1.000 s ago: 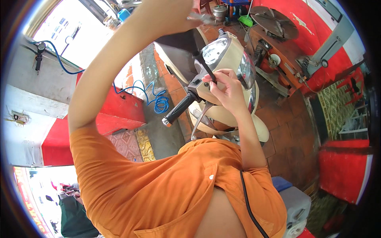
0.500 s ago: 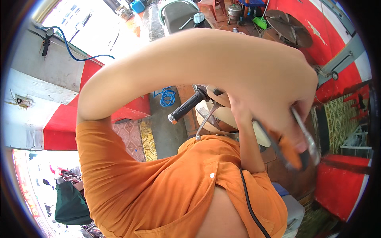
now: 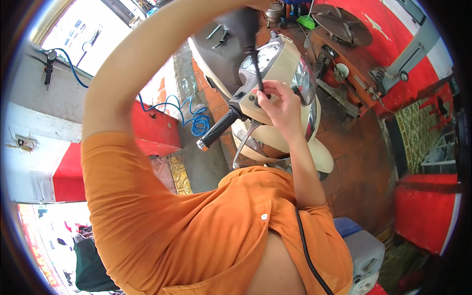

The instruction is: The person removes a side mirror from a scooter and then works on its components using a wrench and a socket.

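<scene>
Hose (image 3: 200, 124) coils beyond handlebar (image 3: 222, 129); right hand (image 3: 284, 104) pinches mirror stem (image 3: 257, 70), left hand's (image 3: 260, 4) grip unclear.

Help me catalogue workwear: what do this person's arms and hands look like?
The left sleeve is plain orange, ending above the elbow; the right sleeve is orange too. The right hand wears no glove, its wrist no watch. The left hand is mostly cut off above. A black cord runs down the shirt.
</scene>
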Tool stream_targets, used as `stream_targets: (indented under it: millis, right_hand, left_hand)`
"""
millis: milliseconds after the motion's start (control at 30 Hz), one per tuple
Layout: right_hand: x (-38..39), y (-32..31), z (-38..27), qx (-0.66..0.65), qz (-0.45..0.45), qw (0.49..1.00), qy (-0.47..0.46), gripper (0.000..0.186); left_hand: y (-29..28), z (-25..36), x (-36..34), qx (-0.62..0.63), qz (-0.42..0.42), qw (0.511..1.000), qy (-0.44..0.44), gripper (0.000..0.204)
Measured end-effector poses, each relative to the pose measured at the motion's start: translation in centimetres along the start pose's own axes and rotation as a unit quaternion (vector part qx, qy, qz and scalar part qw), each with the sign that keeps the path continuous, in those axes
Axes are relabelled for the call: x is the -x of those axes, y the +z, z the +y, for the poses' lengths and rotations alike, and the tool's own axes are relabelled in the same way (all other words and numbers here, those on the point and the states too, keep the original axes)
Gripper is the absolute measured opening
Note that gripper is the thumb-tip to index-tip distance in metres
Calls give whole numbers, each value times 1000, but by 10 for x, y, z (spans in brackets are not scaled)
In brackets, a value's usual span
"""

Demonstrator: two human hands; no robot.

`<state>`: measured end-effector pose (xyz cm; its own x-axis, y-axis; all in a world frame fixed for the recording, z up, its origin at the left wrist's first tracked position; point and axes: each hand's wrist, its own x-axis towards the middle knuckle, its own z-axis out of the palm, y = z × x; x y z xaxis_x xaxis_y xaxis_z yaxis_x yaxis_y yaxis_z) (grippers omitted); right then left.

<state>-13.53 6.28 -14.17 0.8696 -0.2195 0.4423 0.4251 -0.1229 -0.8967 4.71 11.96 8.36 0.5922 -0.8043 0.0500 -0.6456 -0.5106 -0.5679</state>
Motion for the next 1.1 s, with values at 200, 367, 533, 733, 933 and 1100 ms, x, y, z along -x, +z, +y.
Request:
stream_targets:
  millis: [200, 367, 533, 733, 933, 1100]
  right_hand:
    - [-3, -1, -11, 233, 24, 959, -163, 19]
    - [-1, -16, -14, 226, -32, 962, -146, 14]
    - [0, -22, -1, 206, -52, 962, -173, 12]
    - [0, -34, 29, 98, -100, 986, -87, 15]
    - [-1, -19, 11, -48, -60, 997, 8, 20]
    - [-3, -19, 8, -90, -71, 993, 20, 17]
  left_hand:
    - [-46, -1, 124, 223, -196, 954, -36, 44]
    - [-76, 29, 179, 325, -28, 944, 40, 48]
    - [-63, 47, 154, 552, -201, 800, 124, 70]
    - [-55, 80, 107, 571, -133, 775, 237, 62]
    - [-24, 121, 65, 495, 185, 831, 173, 60]
    - [-20, 106, 34, 343, 231, 908, 63, 46]
